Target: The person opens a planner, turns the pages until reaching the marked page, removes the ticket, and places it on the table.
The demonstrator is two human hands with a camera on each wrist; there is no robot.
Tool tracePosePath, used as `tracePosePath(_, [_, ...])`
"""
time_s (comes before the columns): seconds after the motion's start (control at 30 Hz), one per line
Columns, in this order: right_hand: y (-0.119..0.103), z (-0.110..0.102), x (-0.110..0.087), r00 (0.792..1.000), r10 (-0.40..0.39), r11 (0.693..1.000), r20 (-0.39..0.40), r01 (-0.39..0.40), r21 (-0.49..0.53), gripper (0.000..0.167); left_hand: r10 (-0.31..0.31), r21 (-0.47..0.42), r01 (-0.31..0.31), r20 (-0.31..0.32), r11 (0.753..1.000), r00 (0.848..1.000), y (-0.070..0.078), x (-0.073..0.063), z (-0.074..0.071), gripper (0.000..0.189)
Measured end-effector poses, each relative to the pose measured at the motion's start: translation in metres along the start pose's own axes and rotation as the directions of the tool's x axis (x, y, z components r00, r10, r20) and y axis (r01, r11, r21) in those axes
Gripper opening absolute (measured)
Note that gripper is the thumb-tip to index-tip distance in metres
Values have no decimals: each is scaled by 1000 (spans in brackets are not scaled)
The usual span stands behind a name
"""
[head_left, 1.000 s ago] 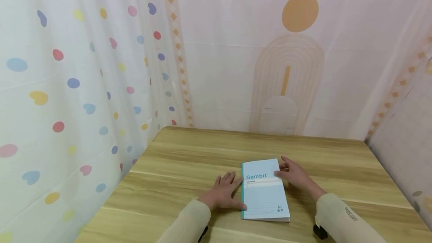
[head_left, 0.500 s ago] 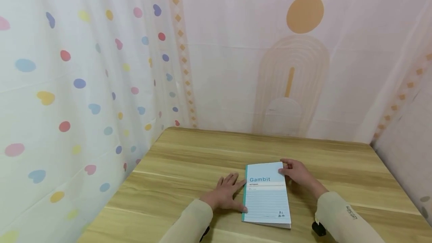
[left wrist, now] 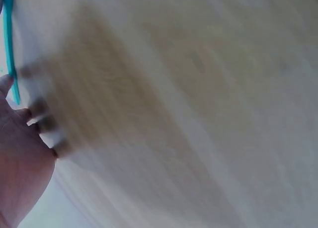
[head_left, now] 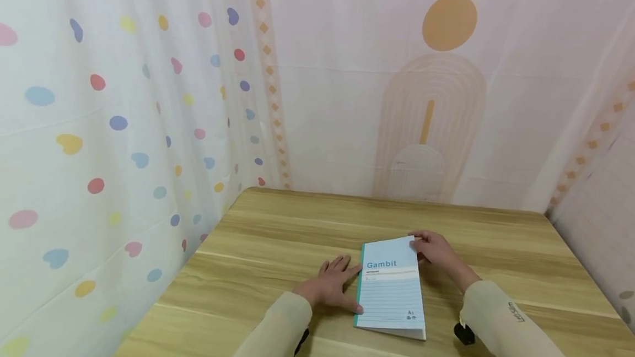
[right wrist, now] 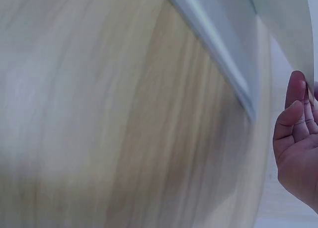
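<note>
A light blue notebook (head_left: 389, 291) marked "Gambit", with a teal spine strip on its left side, lies on the wooden table. My left hand (head_left: 331, 286) rests at that spine with fingers spread, its thumb on the strip near the lower end. In the left wrist view the fingertips touch the table beside the teal spine (left wrist: 9, 44). My right hand (head_left: 436, 252) pinches the cover's upper right corner between thumb and fingers. From the right wrist view, the cover (right wrist: 290, 29) is lifted apart from the page block (right wrist: 223, 54), held at its edge by the right hand (right wrist: 300, 138).
The wooden table (head_left: 278, 225) reaches back to a pale curtain (head_left: 327, 125) with arch prints. A dotted curtain (head_left: 124, 191) hangs along the left side. Something small and black (head_left: 464, 334) sits under the right sleeve (head_left: 506, 318).
My right hand has gone from touching the notebook's right edge to gripping the cover's upper corner, which has risen slightly. The left hand stays at the spine. The head view has shifted a little.
</note>
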State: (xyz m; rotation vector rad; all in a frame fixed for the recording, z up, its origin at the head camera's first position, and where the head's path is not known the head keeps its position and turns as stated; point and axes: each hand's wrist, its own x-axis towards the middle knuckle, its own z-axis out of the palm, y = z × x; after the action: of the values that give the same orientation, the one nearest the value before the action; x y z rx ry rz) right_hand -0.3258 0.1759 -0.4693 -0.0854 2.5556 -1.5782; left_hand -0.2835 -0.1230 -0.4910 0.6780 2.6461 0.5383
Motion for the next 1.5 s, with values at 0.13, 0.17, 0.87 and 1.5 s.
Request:
tracePosePath(0.13, [-11,2,-3,1000,2,997,3,-2,79,46,-26,-20,25,-6,999,1000,7,0,-3,94])
tracePosePath(0.17, [-13,2,-3,1000,-3,995,7,2,97,47,-31,-22,30,-12,999,999,8,0,-3,93])
tracePosePath(0.87, [-67,25,-12,973,-167,925,157,99,367,45,85,-325,-144,-187,935,979,40,14,-45,67])
tracePosePath(1.5, [-48,37,-14,966,-243,970,92,243,8,40,65,-451,-192,-282,872,957,20,3,-76,63])
